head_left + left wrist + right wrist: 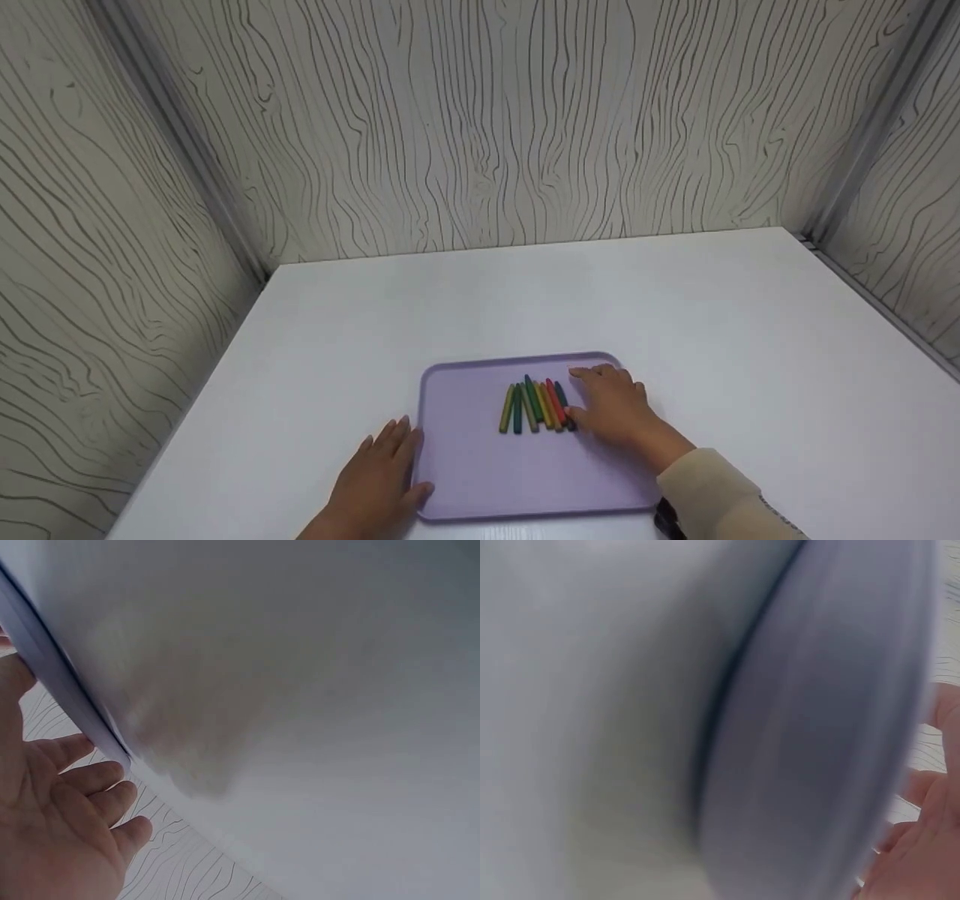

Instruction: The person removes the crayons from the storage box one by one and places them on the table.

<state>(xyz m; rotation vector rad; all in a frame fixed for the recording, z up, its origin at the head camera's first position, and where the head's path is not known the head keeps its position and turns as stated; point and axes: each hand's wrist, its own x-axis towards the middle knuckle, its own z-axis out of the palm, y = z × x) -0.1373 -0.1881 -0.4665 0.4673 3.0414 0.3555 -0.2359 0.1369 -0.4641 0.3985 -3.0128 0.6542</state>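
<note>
A person's hands are apart: the left hand (379,480), fingers extended, touches a purple tray (465,457) at eight o'clock; the right hand (615,409), fingers loosely spread, overlaps its two o'clock edge, thumb beside a row of coloured crayons (538,405); these lie on the tray, from its centre towards twelve; beneath spreads a white table (525,300); grain-patterned panels (487,112) rise from ten to two o'clock.

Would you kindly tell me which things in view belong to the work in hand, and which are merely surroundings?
Part of the work, it seems:
- crayons, side by side
- purple tray beneath them
- left hand, at the tray's edge
- right hand, beside the crayons

Surroundings:
- white table
- patterned back wall
</note>
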